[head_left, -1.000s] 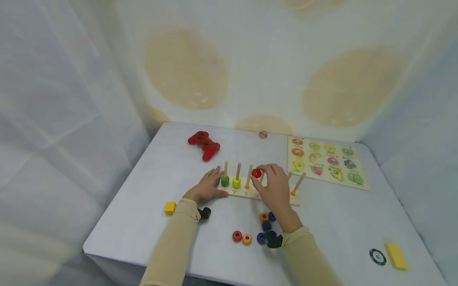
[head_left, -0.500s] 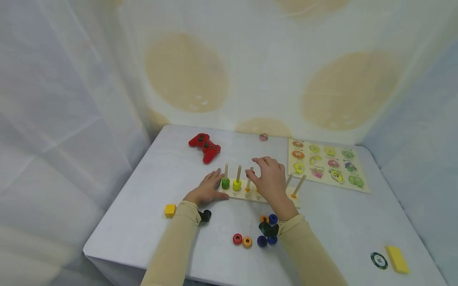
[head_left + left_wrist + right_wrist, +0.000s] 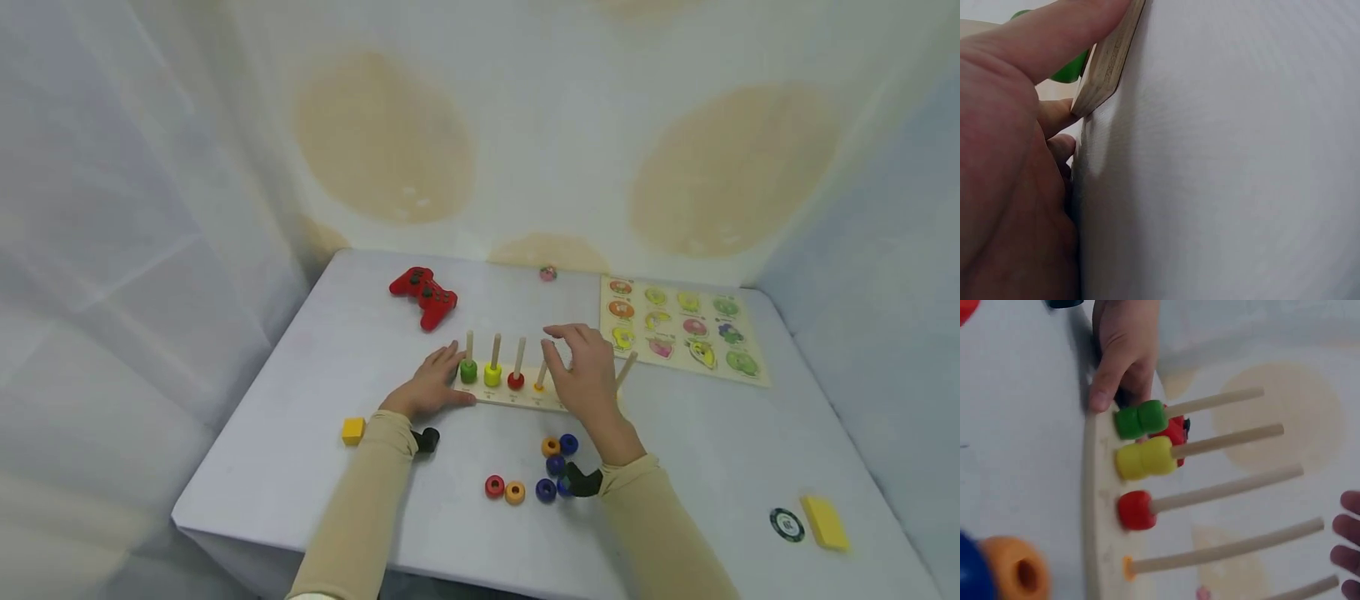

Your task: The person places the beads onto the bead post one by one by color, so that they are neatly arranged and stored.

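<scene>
A wooden peg board [image 3: 517, 397] with a row of upright pegs stands mid-table. My left hand [image 3: 429, 385] grips its left end, thumb along the front edge and fingers around the far side. In the right wrist view, stacked green beads [image 3: 1141, 419], stacked yellow beads [image 3: 1145, 457] and one red bead [image 3: 1136, 510] sit on three pegs; the pegs beyond them show no bead. My right hand [image 3: 588, 379] hovers over the board's right half, holding nothing, thumb and fingers apart. It hides some pegs there.
In front of the board lie a loose red bead [image 3: 494, 487], orange beads [image 3: 514, 492] and several blue beads [image 3: 546, 490]. A red game controller [image 3: 424, 296], fruit puzzle board [image 3: 678, 329], yellow cube [image 3: 353, 431], yellow block [image 3: 825, 522] and round chip [image 3: 787, 525] lie further out.
The red bead my right hand pinched a second ago now sits at the base of the third peg. The right hand has let go and moved up and right. The left hand has stayed put.
</scene>
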### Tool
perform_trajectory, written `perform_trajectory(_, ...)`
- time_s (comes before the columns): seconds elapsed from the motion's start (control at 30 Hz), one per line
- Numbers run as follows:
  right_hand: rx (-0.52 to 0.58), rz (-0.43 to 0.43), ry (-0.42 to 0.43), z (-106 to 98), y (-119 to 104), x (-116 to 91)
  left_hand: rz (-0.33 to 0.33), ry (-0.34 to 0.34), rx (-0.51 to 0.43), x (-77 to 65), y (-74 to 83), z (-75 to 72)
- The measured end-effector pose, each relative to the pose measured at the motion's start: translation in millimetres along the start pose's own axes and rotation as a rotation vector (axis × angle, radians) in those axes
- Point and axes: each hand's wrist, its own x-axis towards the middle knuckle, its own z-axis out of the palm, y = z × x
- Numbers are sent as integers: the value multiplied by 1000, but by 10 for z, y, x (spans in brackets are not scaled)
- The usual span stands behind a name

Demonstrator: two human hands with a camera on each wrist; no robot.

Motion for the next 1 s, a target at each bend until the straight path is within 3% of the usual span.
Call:
perform_trajectory(0.13, 82, -46, 39, 4, 63, -257, -22, -4, 0, -2, -23, -44)
perform_trajectory(0.23, 79, -83, -20, 84, 41, -511, -29, -5, -9, -11, -36, -50)
perform_trajectory(0.3, 64, -97, -127, 146, -17, -685, -29, -3, -18, -20, -42, -40)
perform_trajectory(0.47, -43, -86, -489, 315, -180, -1061, -35, 0, -20, -41, -45, -4)
perform_trajectory(0.57, -113, -115, -605, 388, -236, -1177, -37, 7, -15, -44, -48, 7)
perform_trajectory(0.7, -169, -159, -633, 423, -268, -1227, -37, 13, -16, -39, -60, 12)
perform_trajectory(0.87, -225, -147, -626, 428, -232, -1229, -35, 11, -27, -46, -58, 16)
perform_trajectory(1.0, -248, -118, -514, 378, -197, -1092, -37, 11, -26, -51, -55, 16)
